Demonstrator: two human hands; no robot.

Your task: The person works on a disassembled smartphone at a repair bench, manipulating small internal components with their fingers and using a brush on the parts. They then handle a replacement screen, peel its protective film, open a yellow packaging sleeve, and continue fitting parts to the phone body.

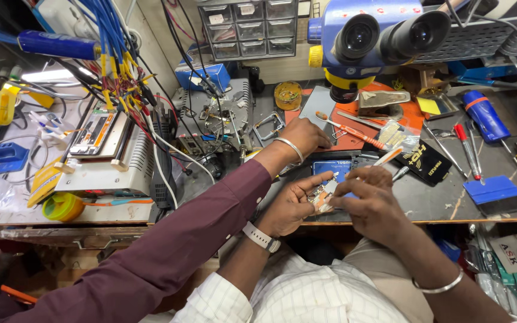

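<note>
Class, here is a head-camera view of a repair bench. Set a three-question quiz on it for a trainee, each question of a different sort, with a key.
1. True or false: the left hand and right hand hold a small circuit part between them.
2. Whose is the hand in the maroon sleeve? A) the wearer's B) a co-worker's C) nobody's
3. Fill in: the blue scraper lies at the bench's ____ side.

Key: 1 true; 2 B; 3 right. The co-worker's hand reaches in from the left towards the orange-handled tool below the microscope.
</note>
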